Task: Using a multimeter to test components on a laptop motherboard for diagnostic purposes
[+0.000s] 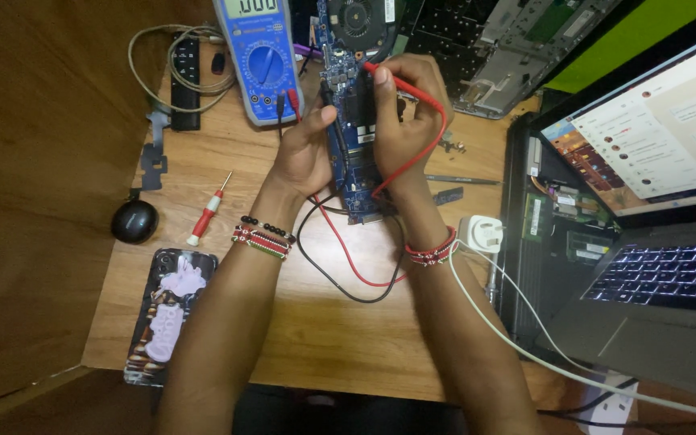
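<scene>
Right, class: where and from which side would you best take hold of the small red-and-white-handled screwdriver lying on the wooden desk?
Probably pinch the red-and-white-handled screwdriver by its thick handle, coming from above: it lies flat with open wooden desk on both sides, and the metal shaft is thin.

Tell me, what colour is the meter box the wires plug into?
Blue, with a grey screen: the multimeter, seen in the head view.

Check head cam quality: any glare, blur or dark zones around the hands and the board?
Head view: hands sharp, left hand and right hand evenly lit on the blue circuit board; laptop screen bright, slightly washed out; multimeter display pale; lower edge under the desk dark; edges show wide-angle bending.
</scene>
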